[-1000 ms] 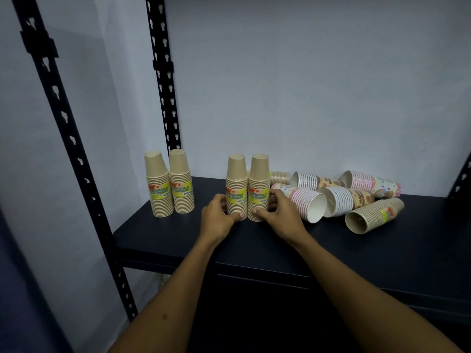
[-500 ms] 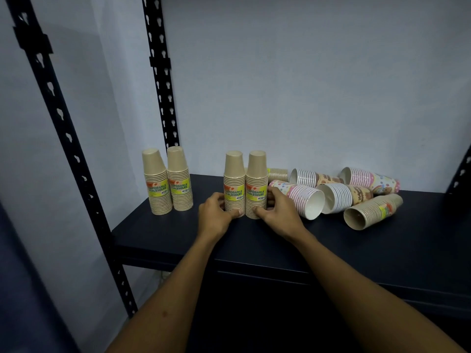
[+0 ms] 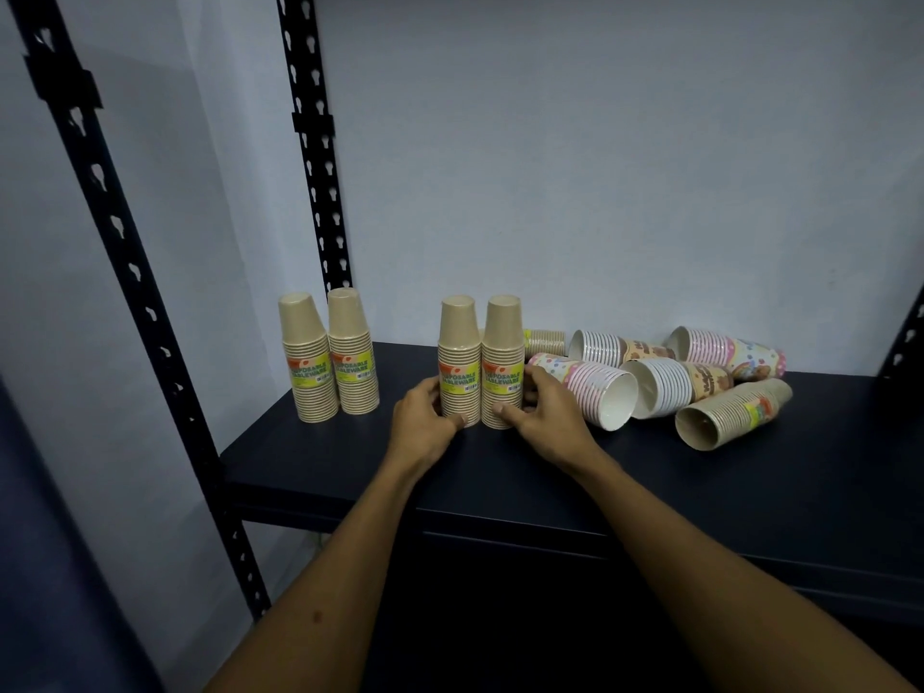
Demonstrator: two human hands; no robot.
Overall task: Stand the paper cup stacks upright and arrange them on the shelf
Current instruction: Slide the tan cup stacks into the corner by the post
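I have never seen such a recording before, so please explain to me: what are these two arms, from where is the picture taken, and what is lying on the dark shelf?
There is no machine here. The arms belong to a person, and the camera is worn on that person's head, looking forward and down.

The dark shelf carries packs of paper cups. Four brown stacks stand upright, bottoms up: a left pair near the rack post, and a middle pair.

The left hand and the right hand grip the middle pair from both sides, near its base.

To the right, stacks lie on their sides: a pink dotted one, two white-rimmed ones with brown print, another pink one, a brown one, and a small one behind, partly hidden.
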